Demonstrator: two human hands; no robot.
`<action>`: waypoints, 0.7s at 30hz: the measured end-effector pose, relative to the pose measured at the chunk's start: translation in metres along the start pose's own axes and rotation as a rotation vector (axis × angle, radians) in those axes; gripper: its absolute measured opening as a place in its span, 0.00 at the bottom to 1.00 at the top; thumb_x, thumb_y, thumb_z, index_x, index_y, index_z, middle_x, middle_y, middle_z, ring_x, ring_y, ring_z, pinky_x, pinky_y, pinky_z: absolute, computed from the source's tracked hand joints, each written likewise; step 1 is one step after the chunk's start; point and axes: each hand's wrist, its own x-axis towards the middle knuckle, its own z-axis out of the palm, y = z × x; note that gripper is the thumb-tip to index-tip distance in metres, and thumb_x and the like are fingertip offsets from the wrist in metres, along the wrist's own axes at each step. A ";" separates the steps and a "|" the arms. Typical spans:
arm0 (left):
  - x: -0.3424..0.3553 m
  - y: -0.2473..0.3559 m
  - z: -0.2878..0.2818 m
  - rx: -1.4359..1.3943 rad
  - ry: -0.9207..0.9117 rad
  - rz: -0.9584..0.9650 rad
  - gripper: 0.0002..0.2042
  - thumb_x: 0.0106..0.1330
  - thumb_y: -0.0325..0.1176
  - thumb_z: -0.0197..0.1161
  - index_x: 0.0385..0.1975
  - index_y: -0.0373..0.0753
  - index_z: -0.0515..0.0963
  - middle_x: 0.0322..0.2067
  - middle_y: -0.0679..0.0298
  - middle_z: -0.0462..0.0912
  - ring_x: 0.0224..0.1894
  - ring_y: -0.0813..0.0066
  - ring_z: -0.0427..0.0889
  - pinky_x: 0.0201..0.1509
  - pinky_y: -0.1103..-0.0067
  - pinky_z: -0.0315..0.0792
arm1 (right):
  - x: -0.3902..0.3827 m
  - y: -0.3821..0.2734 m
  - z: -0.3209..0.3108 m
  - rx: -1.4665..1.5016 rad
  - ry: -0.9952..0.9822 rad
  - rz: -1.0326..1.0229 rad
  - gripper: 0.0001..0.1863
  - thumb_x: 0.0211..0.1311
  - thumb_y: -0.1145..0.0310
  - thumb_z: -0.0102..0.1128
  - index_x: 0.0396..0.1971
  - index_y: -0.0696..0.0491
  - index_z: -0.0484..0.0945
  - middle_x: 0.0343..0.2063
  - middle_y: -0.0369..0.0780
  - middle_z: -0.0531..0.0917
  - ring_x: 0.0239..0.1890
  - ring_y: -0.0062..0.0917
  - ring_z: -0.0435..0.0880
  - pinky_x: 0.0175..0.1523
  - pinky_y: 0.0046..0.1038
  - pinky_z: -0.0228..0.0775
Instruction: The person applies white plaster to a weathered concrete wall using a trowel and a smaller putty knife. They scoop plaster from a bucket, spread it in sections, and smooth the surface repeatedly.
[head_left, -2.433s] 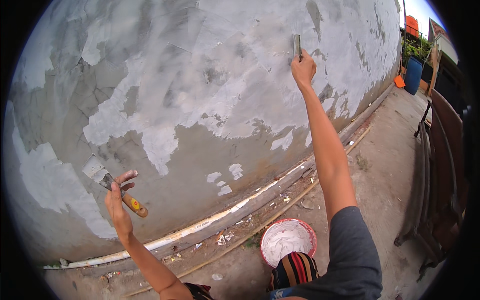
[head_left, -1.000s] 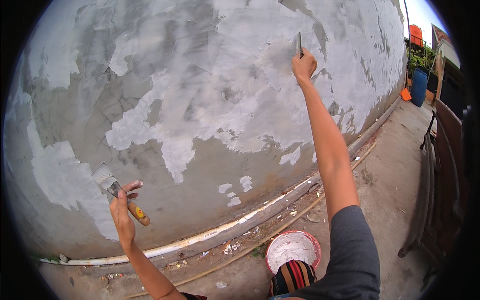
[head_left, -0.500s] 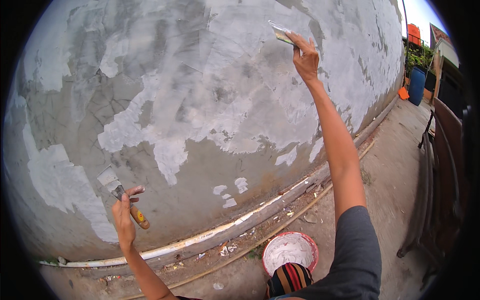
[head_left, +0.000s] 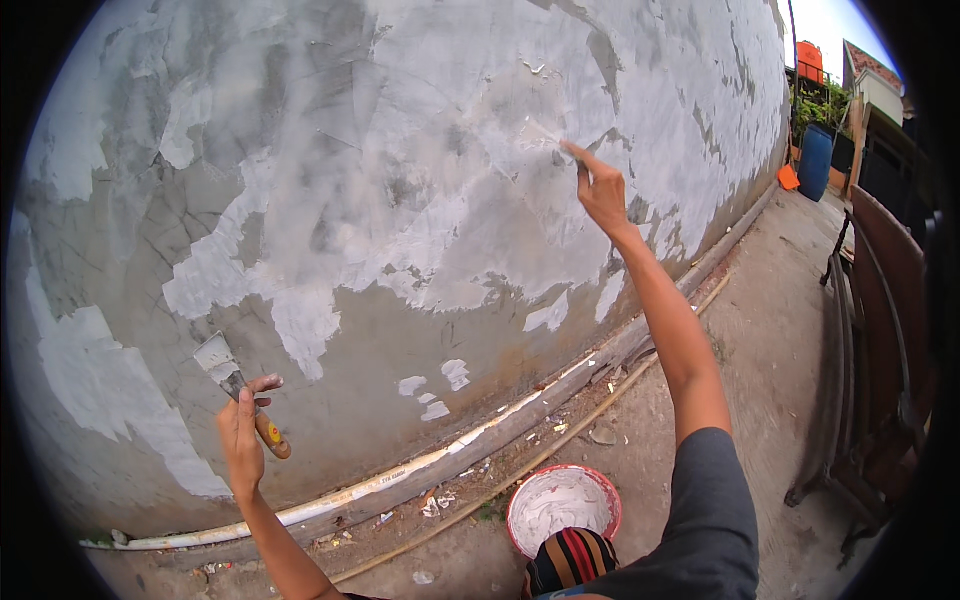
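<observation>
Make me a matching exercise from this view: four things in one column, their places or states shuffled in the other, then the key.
Things
1. Wooden-handled scraper
2. Red-rimmed tub
3. Blue barrel
4. White pipe

Places or states
A. Stands near the far right end of the wall
B. Runs along the foot of the wall
C. In the grip of the left hand
D. Holds pale paste

Pairs: 1-C; 2-D; 3-A; 4-B

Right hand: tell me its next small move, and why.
I'd suggest the right hand sweep its blade up over the white streak: it looks raised, stands out from the smoother wall around it, and lies just above the blade.
</observation>
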 end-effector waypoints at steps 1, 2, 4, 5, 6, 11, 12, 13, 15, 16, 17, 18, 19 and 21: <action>0.001 0.001 0.002 -0.001 0.002 0.008 0.25 0.75 0.45 0.40 0.41 0.29 0.80 0.38 0.54 0.84 0.38 0.68 0.77 0.47 0.74 0.70 | 0.024 -0.002 -0.008 -0.085 0.056 0.149 0.19 0.60 0.77 0.52 0.51 0.48 0.78 0.30 0.51 0.82 0.36 0.47 0.82 0.37 0.39 0.72; 0.005 0.004 0.004 -0.005 0.001 0.022 0.25 0.75 0.45 0.40 0.41 0.29 0.80 0.38 0.54 0.84 0.37 0.68 0.77 0.47 0.74 0.70 | 0.054 0.018 -0.010 -0.077 0.225 0.141 0.16 0.60 0.72 0.53 0.48 0.49 0.78 0.26 0.54 0.80 0.32 0.49 0.80 0.34 0.40 0.69; 0.002 0.004 0.000 0.006 0.009 0.017 0.25 0.75 0.45 0.40 0.41 0.29 0.80 0.38 0.54 0.84 0.37 0.68 0.76 0.47 0.74 0.69 | 0.094 0.025 -0.010 -0.106 0.231 0.253 0.15 0.56 0.70 0.53 0.43 0.53 0.79 0.26 0.53 0.81 0.34 0.50 0.81 0.39 0.43 0.70; 0.001 0.004 -0.003 0.010 0.014 0.011 0.25 0.75 0.45 0.40 0.41 0.29 0.80 0.38 0.54 0.84 0.37 0.68 0.76 0.47 0.74 0.69 | 0.107 0.029 -0.006 -0.163 0.252 0.265 0.14 0.54 0.70 0.53 0.41 0.53 0.79 0.26 0.53 0.81 0.34 0.50 0.81 0.40 0.44 0.70; 0.000 0.003 -0.006 0.011 0.019 0.003 0.25 0.75 0.45 0.40 0.41 0.29 0.80 0.38 0.54 0.84 0.37 0.68 0.76 0.47 0.74 0.69 | 0.114 0.028 -0.001 -0.195 0.224 0.302 0.13 0.53 0.70 0.53 0.39 0.54 0.79 0.26 0.52 0.81 0.34 0.50 0.81 0.41 0.44 0.70; 0.003 0.006 -0.013 0.009 0.072 -0.004 0.26 0.75 0.47 0.39 0.42 0.30 0.80 0.40 0.53 0.83 0.44 0.65 0.78 0.50 0.72 0.69 | 0.123 0.005 0.009 -0.187 0.117 0.270 0.11 0.50 0.69 0.52 0.31 0.55 0.80 0.23 0.50 0.80 0.30 0.46 0.81 0.39 0.39 0.71; 0.003 0.005 -0.014 0.000 0.079 -0.012 0.26 0.75 0.48 0.39 0.43 0.30 0.80 0.41 0.53 0.83 0.47 0.64 0.79 0.51 0.72 0.69 | 0.119 -0.002 0.010 -0.168 0.105 0.211 0.12 0.50 0.68 0.52 0.32 0.55 0.81 0.22 0.50 0.80 0.28 0.44 0.81 0.38 0.38 0.71; 0.003 0.005 -0.014 0.006 0.083 -0.011 0.26 0.75 0.47 0.39 0.42 0.30 0.80 0.40 0.53 0.83 0.46 0.65 0.79 0.51 0.72 0.69 | 0.112 -0.014 0.013 -0.118 0.127 0.118 0.13 0.51 0.69 0.52 0.36 0.54 0.81 0.22 0.50 0.79 0.27 0.44 0.81 0.37 0.37 0.71; 0.001 0.005 -0.014 0.022 0.097 -0.016 0.26 0.75 0.47 0.39 0.42 0.29 0.80 0.40 0.52 0.83 0.46 0.65 0.79 0.50 0.72 0.69 | 0.094 -0.043 0.024 -0.046 0.078 -0.044 0.16 0.53 0.71 0.53 0.42 0.53 0.81 0.22 0.51 0.79 0.26 0.43 0.81 0.35 0.36 0.71; 0.001 0.002 -0.012 0.027 0.082 -0.014 0.26 0.75 0.47 0.39 0.42 0.29 0.80 0.40 0.52 0.83 0.45 0.65 0.79 0.50 0.72 0.69 | 0.085 -0.052 0.025 -0.034 0.009 -0.119 0.17 0.54 0.71 0.53 0.45 0.53 0.81 0.22 0.51 0.80 0.26 0.42 0.81 0.35 0.36 0.71; 0.001 0.000 -0.009 0.034 0.068 -0.013 0.26 0.75 0.47 0.39 0.42 0.29 0.80 0.39 0.52 0.83 0.45 0.65 0.79 0.50 0.72 0.69 | 0.078 -0.054 0.024 -0.024 -0.028 -0.104 0.17 0.55 0.72 0.53 0.45 0.53 0.81 0.22 0.51 0.80 0.26 0.42 0.81 0.35 0.36 0.71; 0.005 0.001 -0.010 0.044 0.059 0.005 0.26 0.75 0.47 0.39 0.42 0.29 0.80 0.39 0.52 0.83 0.45 0.65 0.79 0.50 0.72 0.69 | 0.079 -0.057 0.021 -0.014 -0.046 -0.092 0.17 0.55 0.72 0.54 0.45 0.53 0.80 0.23 0.51 0.80 0.26 0.42 0.81 0.35 0.36 0.71; 0.006 0.005 -0.007 0.028 0.047 0.002 0.26 0.75 0.47 0.39 0.42 0.29 0.80 0.40 0.52 0.83 0.44 0.65 0.79 0.50 0.72 0.69 | 0.080 -0.058 0.020 0.000 -0.067 -0.079 0.17 0.56 0.72 0.54 0.45 0.53 0.80 0.23 0.52 0.80 0.26 0.42 0.81 0.36 0.36 0.71; 0.009 0.012 0.002 -0.007 0.030 0.007 0.27 0.75 0.47 0.39 0.42 0.29 0.80 0.40 0.52 0.83 0.44 0.65 0.79 0.50 0.72 0.69 | 0.097 -0.021 0.010 -0.056 0.171 -0.010 0.17 0.56 0.72 0.54 0.46 0.52 0.80 0.23 0.52 0.79 0.27 0.42 0.81 0.35 0.36 0.70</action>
